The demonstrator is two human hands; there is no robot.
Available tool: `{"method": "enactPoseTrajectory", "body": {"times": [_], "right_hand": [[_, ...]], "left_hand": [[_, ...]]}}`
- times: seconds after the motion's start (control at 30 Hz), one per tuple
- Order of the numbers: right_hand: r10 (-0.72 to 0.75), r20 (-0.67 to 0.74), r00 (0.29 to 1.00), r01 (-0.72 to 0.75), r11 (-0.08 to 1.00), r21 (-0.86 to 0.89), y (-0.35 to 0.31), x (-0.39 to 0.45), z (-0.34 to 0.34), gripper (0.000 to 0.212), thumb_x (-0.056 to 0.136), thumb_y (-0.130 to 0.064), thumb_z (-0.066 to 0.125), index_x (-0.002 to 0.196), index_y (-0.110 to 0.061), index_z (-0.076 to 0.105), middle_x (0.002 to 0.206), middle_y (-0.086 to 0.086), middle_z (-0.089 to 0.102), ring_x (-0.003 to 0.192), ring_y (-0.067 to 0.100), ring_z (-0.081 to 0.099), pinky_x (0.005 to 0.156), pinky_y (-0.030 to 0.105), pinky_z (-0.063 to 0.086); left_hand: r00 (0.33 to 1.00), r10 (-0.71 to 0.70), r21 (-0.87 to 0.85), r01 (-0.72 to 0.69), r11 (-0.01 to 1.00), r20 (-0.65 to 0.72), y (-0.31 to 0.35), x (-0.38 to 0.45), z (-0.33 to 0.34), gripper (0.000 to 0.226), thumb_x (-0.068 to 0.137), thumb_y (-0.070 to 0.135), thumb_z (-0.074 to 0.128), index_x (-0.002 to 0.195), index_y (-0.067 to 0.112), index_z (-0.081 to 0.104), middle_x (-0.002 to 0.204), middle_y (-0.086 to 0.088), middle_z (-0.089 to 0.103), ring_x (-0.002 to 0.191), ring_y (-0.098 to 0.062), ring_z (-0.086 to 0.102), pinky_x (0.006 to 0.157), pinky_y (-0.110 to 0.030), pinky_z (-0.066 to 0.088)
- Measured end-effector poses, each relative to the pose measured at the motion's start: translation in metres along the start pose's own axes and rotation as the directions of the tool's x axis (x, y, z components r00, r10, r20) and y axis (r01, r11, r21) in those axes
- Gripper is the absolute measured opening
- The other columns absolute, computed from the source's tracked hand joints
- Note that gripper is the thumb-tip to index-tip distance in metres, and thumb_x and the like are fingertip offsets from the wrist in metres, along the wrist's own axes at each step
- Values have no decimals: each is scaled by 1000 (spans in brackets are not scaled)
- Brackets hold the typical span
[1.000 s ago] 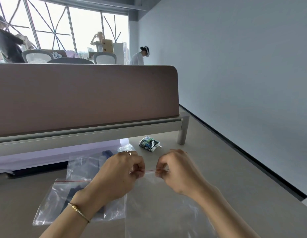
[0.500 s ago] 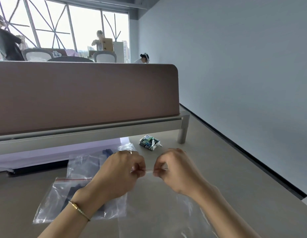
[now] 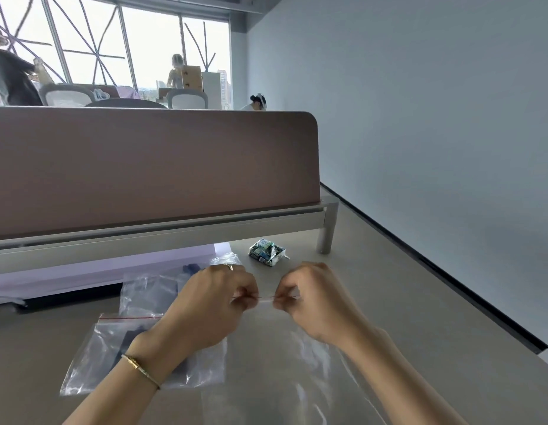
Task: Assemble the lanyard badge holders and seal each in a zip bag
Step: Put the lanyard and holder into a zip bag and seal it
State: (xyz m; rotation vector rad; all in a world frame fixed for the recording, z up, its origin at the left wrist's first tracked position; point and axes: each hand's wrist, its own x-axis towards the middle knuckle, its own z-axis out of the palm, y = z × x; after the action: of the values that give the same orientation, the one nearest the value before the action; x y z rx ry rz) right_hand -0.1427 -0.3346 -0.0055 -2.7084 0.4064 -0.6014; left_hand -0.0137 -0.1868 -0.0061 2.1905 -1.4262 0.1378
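Change since 0.5 s ago: both hands stay on the bag's top edge, shifted little; the gap between them is about the same. Bag body still hangs toward the viewer.

Grip: left hand [image 3: 216, 305] has thumb and fingers curled tight, pinching the red-lined zip edge of the clear plastic zip bag [image 3: 285, 360]. Right hand [image 3: 312, 300] pinches the same edge just to the 3 o'clock side, fingers curled. A short run of red strip shows between the two pinches. Whether the zip is sealed there, cannot tell.

Bag: held in front of the viewer, body trailing toward 6 o'clock over the beige desk top [image 3: 420, 302]. Contents not discernible through the film.

Left wrist carries a thin gold bracelet [image 3: 141, 370]; a ring [image 3: 228, 266] on a left finger.

Surroundings: at 9 o'clock of the left hand, a second clear zip bag with dark contents [image 3: 119, 348] lies flat on the desk; another clear bag [image 3: 147, 294] lies beyond it at 10 o'clock. At 12 o'clock, a small crumpled printed packet [image 3: 267, 256] lies near the metal leg of the brown desk partition [image 3: 150, 167].
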Motion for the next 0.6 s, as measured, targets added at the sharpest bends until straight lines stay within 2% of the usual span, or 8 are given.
{"method": "enactPoseTrajectory", "body": {"times": [0.1, 0.17, 0.3, 0.47, 0.6], "right_hand": [[5, -8, 1000, -5, 999, -32, -1, -1, 6, 9, 77, -18, 74, 77, -27, 76, 79, -6, 67, 79, 12, 59, 69, 25, 48], [-2, -3, 1000, 2, 1000, -25, -2, -1, 11, 8, 77, -22, 73, 78, -29, 75, 81, -7, 65, 79, 13, 60, 70, 31, 51], [-2, -1, 1000, 2, 1000, 18, -1, 0, 7, 4, 78, -31, 78, 81, -29, 77, 81, -7, 71, 78, 8, 63, 72, 26, 51], [26, -61, 998, -22, 998, 59, 0, 1, -2, 8, 75, -18, 80, 72, -24, 77, 75, -6, 72, 74, 8, 61, 72, 28, 48], [55, -72, 996, -45, 990, 131, 3, 1, -1, 6, 74, -19, 82, 73, -22, 77, 75, -9, 73, 74, 5, 65, 71, 22, 50]], "left_hand": [[999, 32, 25, -33, 999, 13, 4, -3, 2, 6, 84, 29, 67, 88, 33, 70, 87, 19, 66, 84, -3, 59, 76, -26, 49], [999, 48, 16, -48, 999, 20, 8, -4, 5, 5, 86, 34, 66, 90, 34, 69, 88, 20, 66, 86, -1, 59, 75, -21, 47], [1000, 15, 7, -15, 1000, -18, 4, -1, 6, 8, 85, 24, 69, 83, 32, 69, 82, 18, 67, 80, -4, 59, 72, -25, 48], [999, -4, -31, 2, 1000, -54, 2, 1, 0, 11, 82, 18, 72, 78, 28, 70, 75, 20, 63, 70, 1, 53, 68, -24, 47], [998, -11, -29, 9, 1000, -69, -3, 2, -1, 14, 81, 16, 72, 76, 28, 69, 74, 19, 63, 70, 2, 53, 63, -21, 45]]}}
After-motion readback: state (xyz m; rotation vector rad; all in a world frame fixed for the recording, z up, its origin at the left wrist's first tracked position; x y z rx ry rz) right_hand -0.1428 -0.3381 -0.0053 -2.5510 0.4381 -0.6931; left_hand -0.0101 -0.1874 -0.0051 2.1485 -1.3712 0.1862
